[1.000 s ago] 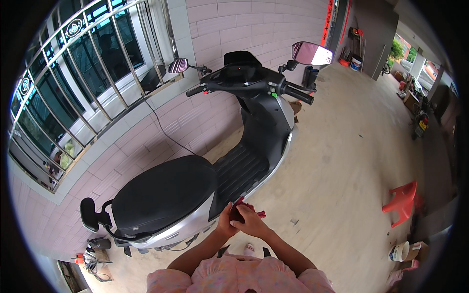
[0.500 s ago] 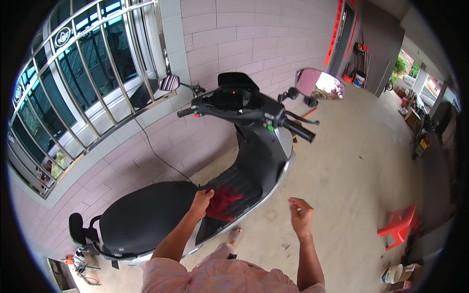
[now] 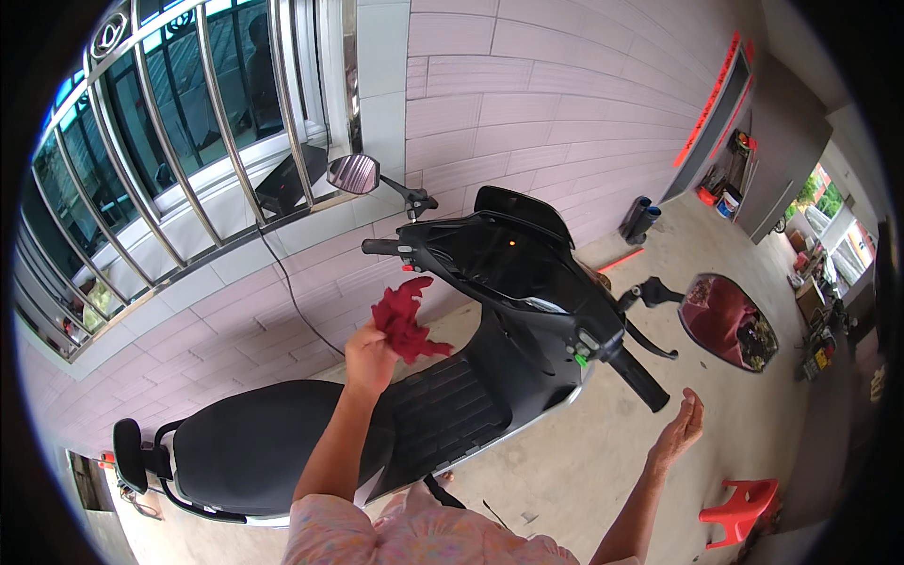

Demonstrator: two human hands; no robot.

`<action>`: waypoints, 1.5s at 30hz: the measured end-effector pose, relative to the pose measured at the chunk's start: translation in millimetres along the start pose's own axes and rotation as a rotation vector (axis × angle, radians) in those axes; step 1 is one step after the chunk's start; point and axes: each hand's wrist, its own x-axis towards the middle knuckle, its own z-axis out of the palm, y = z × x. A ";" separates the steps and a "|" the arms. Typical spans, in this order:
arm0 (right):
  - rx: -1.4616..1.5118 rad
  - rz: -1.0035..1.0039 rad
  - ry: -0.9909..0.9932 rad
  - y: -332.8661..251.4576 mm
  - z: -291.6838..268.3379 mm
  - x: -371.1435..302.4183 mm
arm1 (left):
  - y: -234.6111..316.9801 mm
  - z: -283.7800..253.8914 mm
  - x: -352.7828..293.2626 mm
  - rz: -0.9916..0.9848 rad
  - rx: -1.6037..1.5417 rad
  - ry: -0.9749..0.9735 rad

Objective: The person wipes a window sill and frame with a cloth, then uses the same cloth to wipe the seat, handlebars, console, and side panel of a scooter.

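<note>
My left hand [image 3: 370, 361] grips a crumpled dark red cloth [image 3: 403, 320], raised above the footboard [image 3: 452, 400] of a black electric scooter [image 3: 541, 363]. The cloth's loose ends stick up toward the left handlebar grip [image 3: 380, 247]. Off the scooter's right side, my right hand [image 3: 680, 431] is held in the air with its fingers loosely extended, holding nothing. It is closest to the right handlebar grip [image 3: 640, 379], a little apart from it. A small orange light glows on the dark dash [image 3: 499, 268].
The right mirror [image 3: 727, 322] juts out beyond my right hand; the left mirror [image 3: 354, 174] is near the barred window [image 3: 212, 122]. A cable [image 3: 294, 297] hangs from the sill behind the seat [image 3: 259, 447]. A red plastic stool [image 3: 739, 513] stands on the floor at right.
My left hand has lifted the red cloth from over the footboard toward the handlebars. My right hand has moved right, closer to the right grip. The view has shifted nearer the scooter's front.
</note>
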 end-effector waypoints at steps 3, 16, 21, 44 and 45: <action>0.028 0.084 -0.092 5.6 10.6 2.9 | -1.2 6.6 29.1 0.143 0.188 -0.144; 0.357 0.359 -0.158 -23.4 31.0 4.5 | -3.0 53.8 135.2 0.893 1.298 0.239; 0.139 0.329 -0.243 -39.6 43.7 1.0 | -11.0 37.5 179.1 0.930 1.487 0.339; -0.136 0.069 -0.100 -19.9 53.3 -2.6 | -33.7 17.1 160.8 0.870 1.733 0.273; -0.134 0.053 -0.079 -19.5 54.0 -2.9 | -34.2 16.9 158.4 0.864 1.730 0.273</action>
